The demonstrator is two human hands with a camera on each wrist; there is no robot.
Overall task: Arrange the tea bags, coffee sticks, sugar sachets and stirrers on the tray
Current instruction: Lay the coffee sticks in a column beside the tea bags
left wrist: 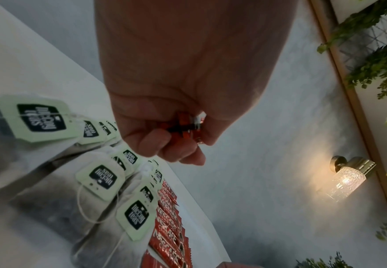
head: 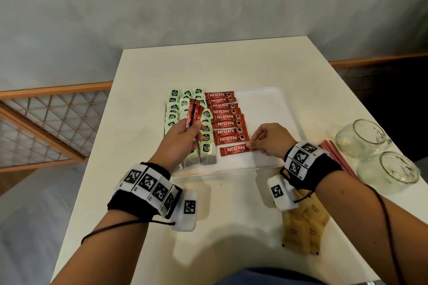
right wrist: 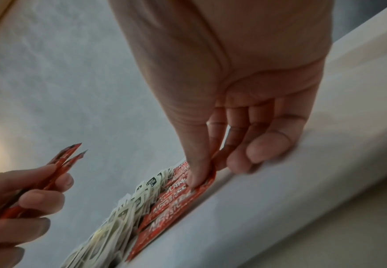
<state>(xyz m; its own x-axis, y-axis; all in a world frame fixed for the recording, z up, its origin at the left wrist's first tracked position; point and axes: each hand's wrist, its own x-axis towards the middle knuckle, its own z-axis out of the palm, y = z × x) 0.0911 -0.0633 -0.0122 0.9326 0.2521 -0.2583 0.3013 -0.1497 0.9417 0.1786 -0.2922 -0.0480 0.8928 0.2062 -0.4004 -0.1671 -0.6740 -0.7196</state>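
Pinching the near Nescafé stick (head: 234, 150) by its right end, our right hand (head: 273, 140) holds it flat on the white tray (head: 273, 104), just below the coffee row (head: 225, 118). Our left hand (head: 178, 139) grips spare sticks (head: 193, 114) above the tea bags (head: 173, 109). Sugar sachets (head: 303, 227) lie on the table (head: 231, 203).

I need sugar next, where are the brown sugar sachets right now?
In the head view, the sugar sachets lie off the tray, on the table's near right, just under the right hand's wrist.
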